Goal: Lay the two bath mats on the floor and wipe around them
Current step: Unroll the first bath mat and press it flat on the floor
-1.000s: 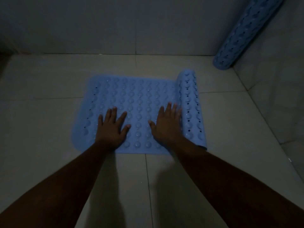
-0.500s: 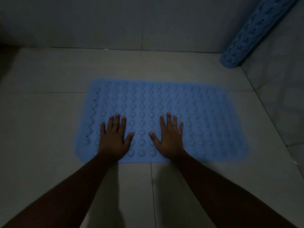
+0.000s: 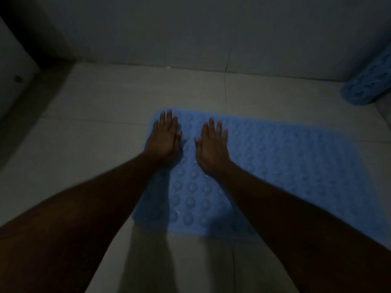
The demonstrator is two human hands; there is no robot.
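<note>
A blue bath mat [image 3: 285, 166] covered in round bumps lies unrolled and flat on the tiled floor. My left hand [image 3: 164, 138] rests palm down on the mat's far left corner, fingers spread. My right hand [image 3: 212, 144] lies flat beside it, a little to the right, also palm down with fingers apart. Neither hand holds anything. A second blue mat [image 3: 368, 87] stays rolled up, leaning in the far right corner and partly cut off by the frame edge.
Pale floor tiles [image 3: 95, 144] stretch left of the mat. A tiled wall [image 3: 211, 34] runs along the back. A white fixture [image 3: 14, 64] stands at the far left. The room is dim.
The rolled end of the mat opened out flat to the right. Both hands then slid from the near edge to the mat's far left corner, and the view shifted left.
</note>
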